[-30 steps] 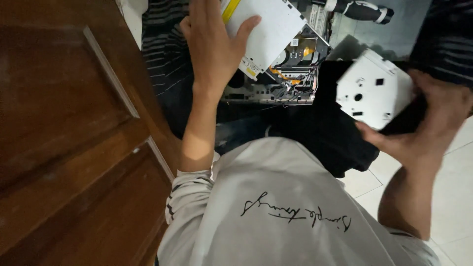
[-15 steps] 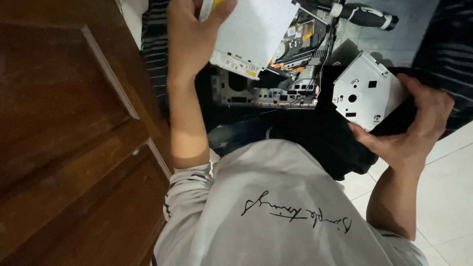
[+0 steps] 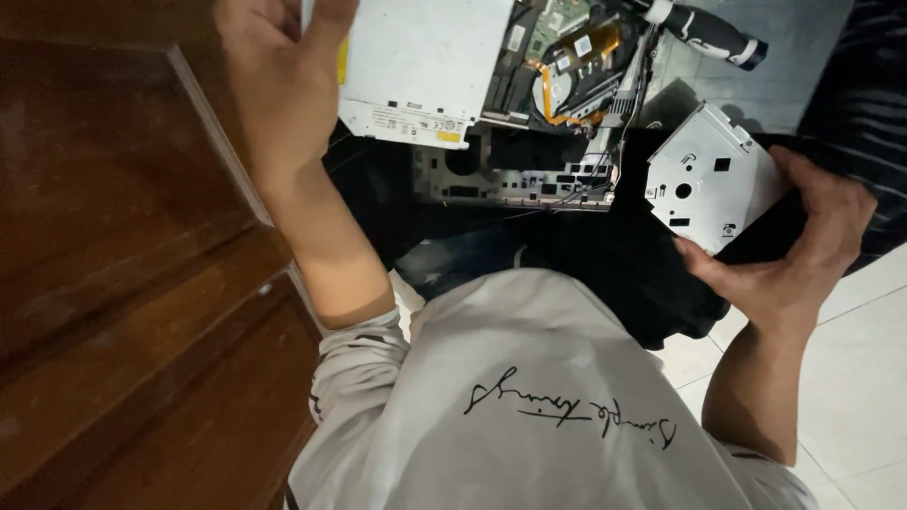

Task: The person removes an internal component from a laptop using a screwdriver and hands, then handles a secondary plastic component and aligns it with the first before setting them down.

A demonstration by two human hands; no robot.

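My left hand grips the edge of a flat white metal drive box and holds it tilted over an opened electronics chassis that rests on my lap. Circuit boards and an orange ribbon cable show inside the chassis. My right hand holds a smaller silver metal drive unit with several holes in its face, off to the right of the chassis.
A dark wooden door fills the left side. A black-handled tool lies at the top right on a grey surface. Pale floor tiles show at the lower right. I wear a grey shirt.
My left hand has lifted the white box up and to the left, away from the chassis. My right hand keeps the silver unit, shifted slightly.
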